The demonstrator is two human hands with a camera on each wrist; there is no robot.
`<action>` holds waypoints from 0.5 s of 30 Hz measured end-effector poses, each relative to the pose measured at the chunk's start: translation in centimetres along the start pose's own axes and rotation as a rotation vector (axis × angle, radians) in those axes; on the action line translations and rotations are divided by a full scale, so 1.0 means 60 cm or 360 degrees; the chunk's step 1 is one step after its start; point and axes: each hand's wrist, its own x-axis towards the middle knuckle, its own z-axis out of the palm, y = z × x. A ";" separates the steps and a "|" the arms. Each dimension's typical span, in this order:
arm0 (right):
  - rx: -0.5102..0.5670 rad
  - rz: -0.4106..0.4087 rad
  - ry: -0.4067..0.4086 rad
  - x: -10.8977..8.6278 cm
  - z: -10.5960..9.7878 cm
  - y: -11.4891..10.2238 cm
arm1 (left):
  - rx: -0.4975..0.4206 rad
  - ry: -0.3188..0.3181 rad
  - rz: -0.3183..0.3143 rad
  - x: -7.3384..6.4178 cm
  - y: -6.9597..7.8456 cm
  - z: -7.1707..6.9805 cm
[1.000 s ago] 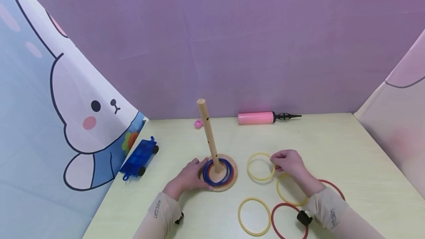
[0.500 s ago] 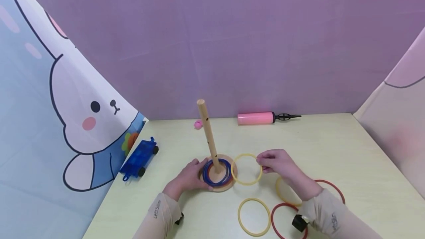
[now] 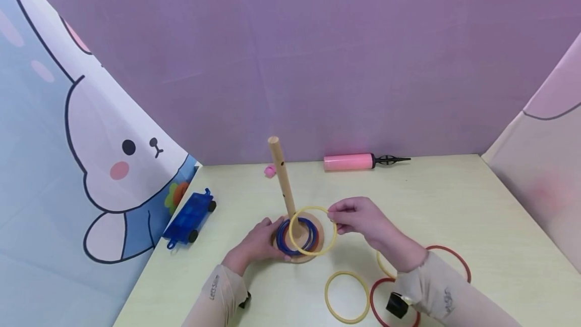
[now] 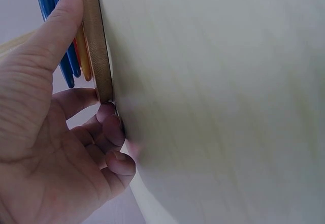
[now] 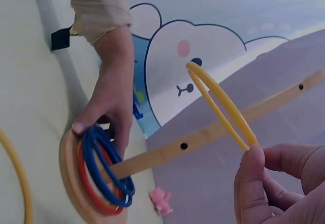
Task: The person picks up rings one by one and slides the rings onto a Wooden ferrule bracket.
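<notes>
My left hand (image 3: 258, 242) grips the round base of a wooden ring-toss stand, thumb on top and fingers at its edge. The stand's peg (image 3: 282, 178) rises upright. Blue rings (image 5: 96, 158) and a red ring (image 5: 83, 176) lie around its foot; in the left wrist view a yellow-orange ring (image 4: 85, 64) shows among them. Between thumb and fingertips my right hand (image 3: 365, 218) pinches a yellow ring (image 5: 228, 104). That ring is raised and tilted, overlapping the peg in the head view; in the right wrist view it lies alongside the peg's upper half.
A yellow ring (image 3: 347, 322) and a red ring (image 3: 372, 299) lie in front. My right forearm partly covers another yellow ring (image 3: 381, 265) and red ring (image 3: 454, 251). A blue toy cart (image 3: 189, 218) stands left; a pink hand pump (image 3: 348, 162) and small pink object (image 3: 270, 171) lie behind.
My right hand has carried the yellow ring leftward and up, from the table right of the stand to beside the peg. The left hand has stayed on the base.
</notes>
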 end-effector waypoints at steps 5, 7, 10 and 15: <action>0.0023 -0.0016 -0.0029 0.002 0.018 -0.023 | -0.0015 -0.0008 -0.0014 0.000 0.000 0.001; 0.0046 -0.0019 -0.0041 0.003 0.025 -0.030 | -0.0023 -0.0008 -0.0017 0.000 -0.001 0.002; 0.0081 -0.0028 -0.0060 0.002 0.034 -0.041 | -0.0021 -0.0001 0.0006 0.002 -0.003 0.004; 0.0145 -0.0063 -0.0080 0.001 0.049 -0.060 | -0.0049 0.0012 0.0075 0.002 -0.005 0.003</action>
